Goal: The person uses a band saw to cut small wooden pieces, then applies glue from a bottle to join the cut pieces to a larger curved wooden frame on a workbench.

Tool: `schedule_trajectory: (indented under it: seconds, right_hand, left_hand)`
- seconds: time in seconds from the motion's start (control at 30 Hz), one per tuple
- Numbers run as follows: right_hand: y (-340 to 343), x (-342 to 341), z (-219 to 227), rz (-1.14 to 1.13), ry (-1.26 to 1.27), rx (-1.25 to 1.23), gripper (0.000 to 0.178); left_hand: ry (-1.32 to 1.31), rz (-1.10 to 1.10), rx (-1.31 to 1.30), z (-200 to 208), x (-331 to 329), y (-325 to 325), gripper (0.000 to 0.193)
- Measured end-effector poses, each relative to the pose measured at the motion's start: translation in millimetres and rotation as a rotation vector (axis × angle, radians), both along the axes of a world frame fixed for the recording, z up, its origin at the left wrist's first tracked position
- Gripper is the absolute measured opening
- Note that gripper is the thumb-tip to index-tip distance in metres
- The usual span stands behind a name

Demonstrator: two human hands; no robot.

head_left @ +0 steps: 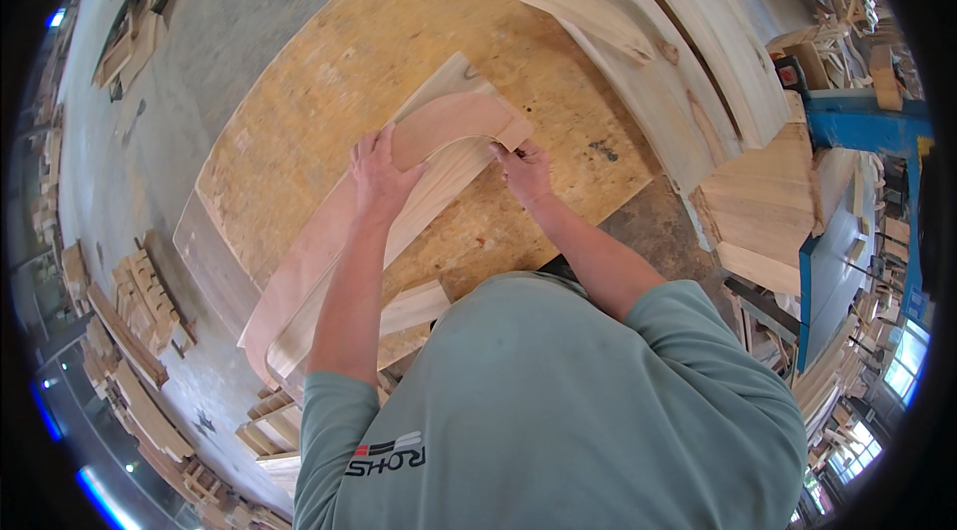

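Observation:
A curved, reddish thin wooden template [444, 121] with a hooked far end lies along a pale wooden board [439, 189]. Both rest slantwise on a worn yellowish plywood tabletop [329, 81]. My left hand [379, 176] lies across the template around its bend, fingers and thumb spread over its surface. At the hooked end, my right hand [524, 171] is closed, its fingertips pinched near the template's inner edge. Something small and dark shows at those fingertips, too small to name.
Long pale planks [678, 61] run along the right side, with a curved wood offcut [593, 19] on them. A blue metal frame [867, 126] stands farther right. Another short board [414, 306] lies close to my body. Stacked wood pieces [150, 296] sit on the floor at left.

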State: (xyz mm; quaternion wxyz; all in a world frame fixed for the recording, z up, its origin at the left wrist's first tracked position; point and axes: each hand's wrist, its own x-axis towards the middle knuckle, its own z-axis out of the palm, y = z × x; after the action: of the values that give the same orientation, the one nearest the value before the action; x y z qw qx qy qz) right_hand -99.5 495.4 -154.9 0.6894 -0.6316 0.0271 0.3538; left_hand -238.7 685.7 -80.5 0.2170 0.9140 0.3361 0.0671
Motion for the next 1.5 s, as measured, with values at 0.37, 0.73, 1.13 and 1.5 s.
schedule_trajectory:
  seconds: [0.37, 0.73, 1.13, 1.5]
  right_hand:
    - [1.3, 0.8, 2.2, -0.001, 0.015, -0.016, 0.005]
    - [-2.5, 1.2, -7.9, 0.072, -0.228, 0.057, 0.014]
    - [-1.4, -1.6, -8.2, 0.046, -0.213, -0.032, 0.006]
    - [-0.5, 5.7, -20.6, 0.058, -0.291, -0.031, 0.011]
  left_hand:
    - [-0.009, 0.017, 0.024, 2.5, 1.1, -4.1, 0.081]
    - [0.013, 0.013, -0.027, 6.4, 0.8, -2.4, 0.082]
    - [0.016, -0.006, -0.031, 5.8, -2.3, 0.2, 0.084]
    - [0.054, 0.010, -0.015, 1.4, 2.0, -3.1, 0.083]
